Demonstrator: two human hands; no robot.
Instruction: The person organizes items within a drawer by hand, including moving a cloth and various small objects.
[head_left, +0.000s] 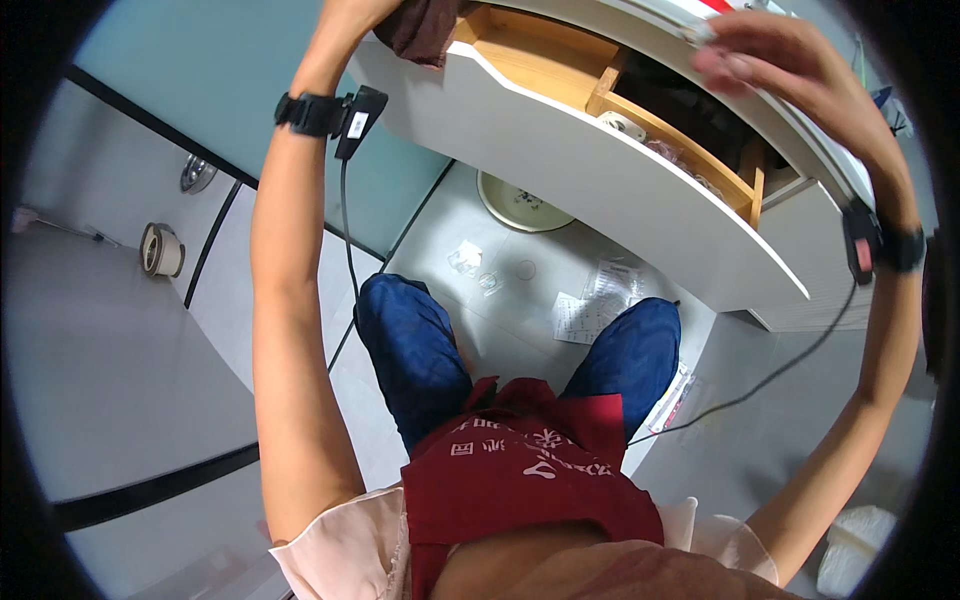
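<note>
At the top edge, my left hand (364, 9) is partly cut off by the frame. A dark brown cloth (420, 34) hangs from it over the left end of an open drawer's white front (570, 161). My right hand (765, 56) is blurred and raised over the white countertop edge (667, 41), above the drawer's right part. Its fingers are bent near a small whitish thing (697, 33); whether they hold it I cannot tell. Wooden dividers (604, 82) split the drawer. A white patterned item (622, 125) and clear plastic wrapping (667, 152) lie in its front compartment.
Below the drawer, a pale basin (525, 202) stands on the tiled floor. Papers (581, 319), a plastic packet (619, 279) and crumpled white tissue (466, 257) lie near my knees. A frosted glass panel (187, 60) rises at left. Cables (780, 367) run from both wrist devices.
</note>
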